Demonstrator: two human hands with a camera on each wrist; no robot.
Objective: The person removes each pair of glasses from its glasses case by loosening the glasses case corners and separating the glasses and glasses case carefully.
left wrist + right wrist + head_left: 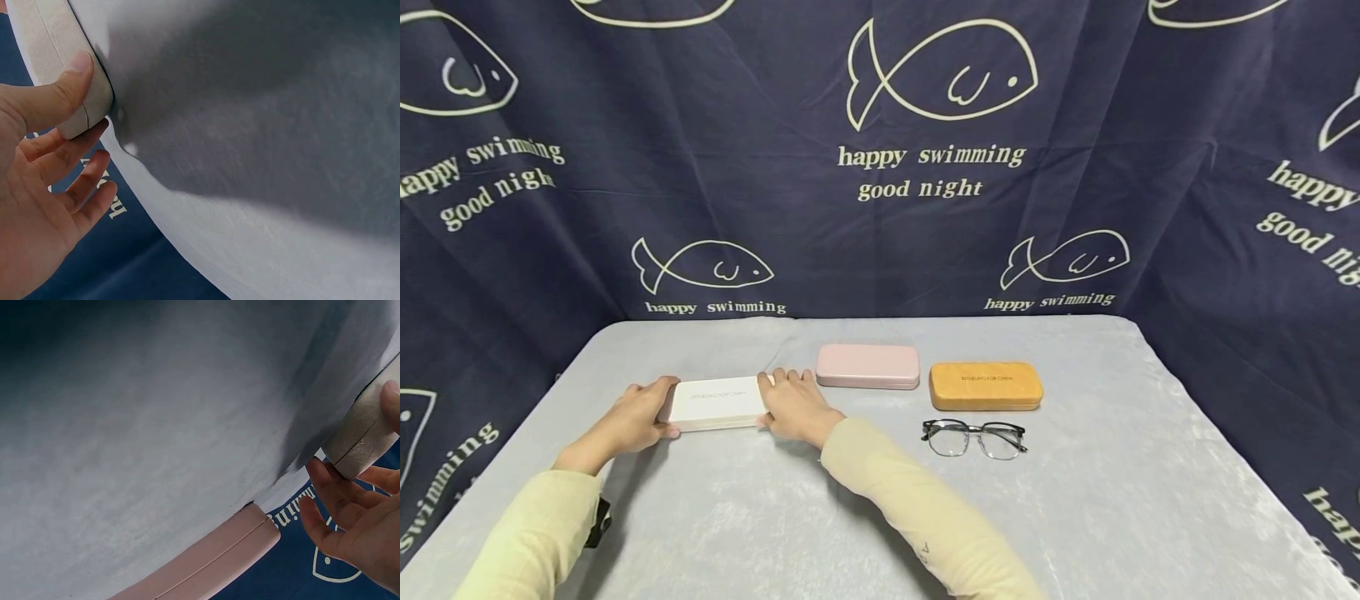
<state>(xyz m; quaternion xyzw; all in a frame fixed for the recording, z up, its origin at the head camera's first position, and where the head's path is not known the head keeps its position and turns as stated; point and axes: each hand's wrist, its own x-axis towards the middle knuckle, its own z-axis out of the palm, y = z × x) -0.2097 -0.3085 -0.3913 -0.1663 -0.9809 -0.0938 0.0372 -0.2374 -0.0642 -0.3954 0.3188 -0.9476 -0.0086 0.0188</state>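
Observation:
A white glasses case (718, 402) with faint lettering on its lid lies at the left of the table, between my two hands. My left hand (634, 419) grips its left end. In the left wrist view the thumb (70, 87) presses the near side of the case (56, 47) and the fingers reach round behind its end. The right end is held by my right hand (799, 407), thumb in front and fingers over the far side. A seam runs along the case's side, and its lid is closed in the right wrist view (362, 440).
Just right of my right hand lies a closed pink glasses case (868, 365). Further right is a closed yellow glasses case (986, 385) with lettering. In front of it rest black-rimmed glasses (974, 438). A dark fish-print curtain (805, 192) surrounds the pale cloth-covered table (1112, 500).

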